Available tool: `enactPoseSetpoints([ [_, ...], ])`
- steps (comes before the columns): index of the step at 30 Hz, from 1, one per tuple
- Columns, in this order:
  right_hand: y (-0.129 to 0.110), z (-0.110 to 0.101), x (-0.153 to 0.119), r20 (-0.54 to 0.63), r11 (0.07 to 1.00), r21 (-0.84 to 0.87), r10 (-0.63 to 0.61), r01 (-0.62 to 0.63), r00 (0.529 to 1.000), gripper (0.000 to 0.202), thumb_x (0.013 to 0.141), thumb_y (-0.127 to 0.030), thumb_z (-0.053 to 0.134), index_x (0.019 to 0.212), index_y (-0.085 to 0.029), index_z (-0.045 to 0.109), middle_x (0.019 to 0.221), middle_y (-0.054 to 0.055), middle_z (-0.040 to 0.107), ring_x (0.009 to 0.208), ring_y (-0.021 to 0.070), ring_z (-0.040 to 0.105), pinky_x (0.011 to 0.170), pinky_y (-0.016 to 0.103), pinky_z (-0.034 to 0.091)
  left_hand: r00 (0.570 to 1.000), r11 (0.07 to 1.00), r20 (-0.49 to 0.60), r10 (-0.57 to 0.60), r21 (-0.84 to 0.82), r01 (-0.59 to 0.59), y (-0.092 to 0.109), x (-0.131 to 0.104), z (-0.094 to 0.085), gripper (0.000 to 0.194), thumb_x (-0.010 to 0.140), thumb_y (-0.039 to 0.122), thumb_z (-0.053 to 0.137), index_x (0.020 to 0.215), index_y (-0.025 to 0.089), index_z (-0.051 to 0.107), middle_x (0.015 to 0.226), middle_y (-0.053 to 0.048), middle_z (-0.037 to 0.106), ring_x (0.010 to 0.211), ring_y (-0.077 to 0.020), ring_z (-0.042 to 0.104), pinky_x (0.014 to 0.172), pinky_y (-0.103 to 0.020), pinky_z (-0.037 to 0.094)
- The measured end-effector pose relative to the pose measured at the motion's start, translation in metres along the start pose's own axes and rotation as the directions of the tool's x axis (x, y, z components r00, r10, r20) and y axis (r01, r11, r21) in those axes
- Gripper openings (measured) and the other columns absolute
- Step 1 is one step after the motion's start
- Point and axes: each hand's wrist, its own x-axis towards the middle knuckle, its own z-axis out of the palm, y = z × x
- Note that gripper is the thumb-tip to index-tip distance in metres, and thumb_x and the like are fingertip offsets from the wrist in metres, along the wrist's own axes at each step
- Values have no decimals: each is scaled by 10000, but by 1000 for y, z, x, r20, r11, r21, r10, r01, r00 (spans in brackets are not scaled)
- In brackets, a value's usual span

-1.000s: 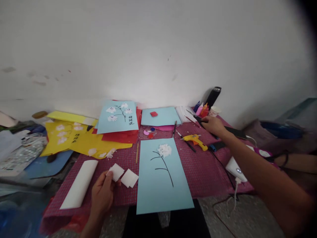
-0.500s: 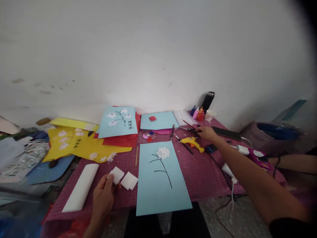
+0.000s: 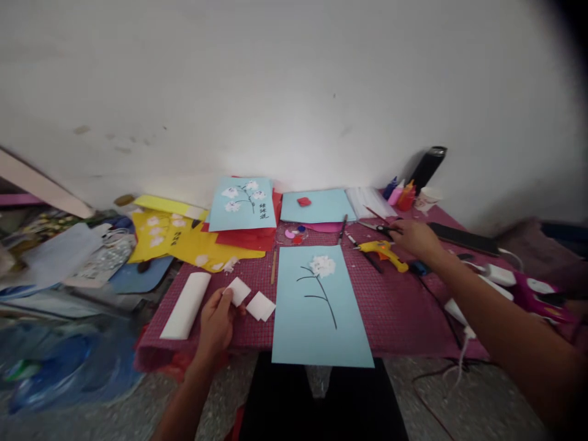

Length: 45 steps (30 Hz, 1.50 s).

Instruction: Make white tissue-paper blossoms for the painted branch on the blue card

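Your table [image 3: 390, 324], under its pink-red checked cloth, stands against a pale wall [image 3: 294, 79]. The light blue sheet [image 3: 303, 337] lies flat in front of you, its near edge reaching over the table edge above your legs. Yellow paper [image 3: 248, 252] spreads at the left rear, next to a flower picture [image 3: 218, 215] on light blue card, which rests on red paper [image 3: 239, 237]. The white paper roll [image 3: 186, 306] lies at the table's left side, just beside your left hand.

Your right hand [image 3: 416, 237] reaches to the rear right, fingers bent and drawn together at the dark handles of the scissors [image 3: 370, 226]; you touch them, but whether you grip them cannot be told. Your left hand [image 3: 217, 321] hovers at the near left, thumb and fingers closed on a white paper square [image 3: 239, 291]. The yellow glue gun [image 3: 381, 250] lies just on the near side of the scissors. A white flower [image 3: 323, 265] sits at the upper part of the blue sheet, by the drawn dark branch. Two overlapping loose squares [image 3: 260, 305] lie between your left hand and the sheet's left edge.
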Motion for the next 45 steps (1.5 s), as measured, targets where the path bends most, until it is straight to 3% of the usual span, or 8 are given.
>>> enactPoseSetpoints([
  [7,-124,-9,-84,52,896,352,-307,270,950,221,914,-303,470,965,-225,670,969,39,706,876,193,640,790,285,465,997,978,67,33,204,-46,21,17,4,303,758,454,647,755,154,605,618,12,562,538,-113,489,514,-220,401],
  [10,-186,5,-107,160,799,457,-505,390,848,206,905,-275,487,1010,-212,652,1012,49,689,839,175,639,782,284,472,985,958,174,5,281,-54,18,17,3,317,774,463,630,732,151,602,611,10,551,550,-120,495,520,-224,408],
  [16,-285,53,-95,191,618,469,-768,630,611,192,849,-173,516,997,-160,637,989,83,675,985,213,594,876,313,426,998,990,67,5,139,-15,8,1,-11,315,789,472,615,798,158,590,658,16,554,559,-110,502,525,-219,417],
  [20,-319,74,-84,308,579,400,-815,710,491,306,711,-139,610,1016,-128,635,1016,120,667,964,249,593,865,339,419,998,991,40,-49,129,44,11,-10,-26,322,774,483,632,825,167,591,668,16,567,558,-115,516,522,-223,434],
  [27,-327,79,-84,524,615,280,-741,737,419,261,679,-220,618,925,-149,665,929,117,695,840,257,637,649,293,416,998,986,36,-60,158,54,8,-14,-36,344,779,505,622,804,163,597,629,24,548,541,-108,505,509,-209,423],
  [32,-316,71,-79,468,668,436,-741,603,483,170,699,-206,579,848,-176,657,878,52,694,776,193,623,578,241,364,996,988,60,-65,147,55,6,-14,-37,311,809,477,599,833,167,599,645,26,543,562,-108,512,512,-211,443],
  [41,-287,57,-62,332,672,733,-484,101,810,53,698,-170,531,732,-166,571,672,-24,574,609,114,504,547,210,344,992,993,77,-105,-48,108,10,-11,-31,296,764,442,665,825,160,599,724,14,578,600,-107,553,523,-224,493],
  [45,-283,53,-60,344,658,752,-441,38,829,42,702,-185,540,736,-170,560,638,-35,560,579,111,499,530,209,345,989,988,79,-124,-87,131,10,-8,-23,299,734,417,701,804,143,607,736,10,568,646,-104,548,566,-234,529],
])
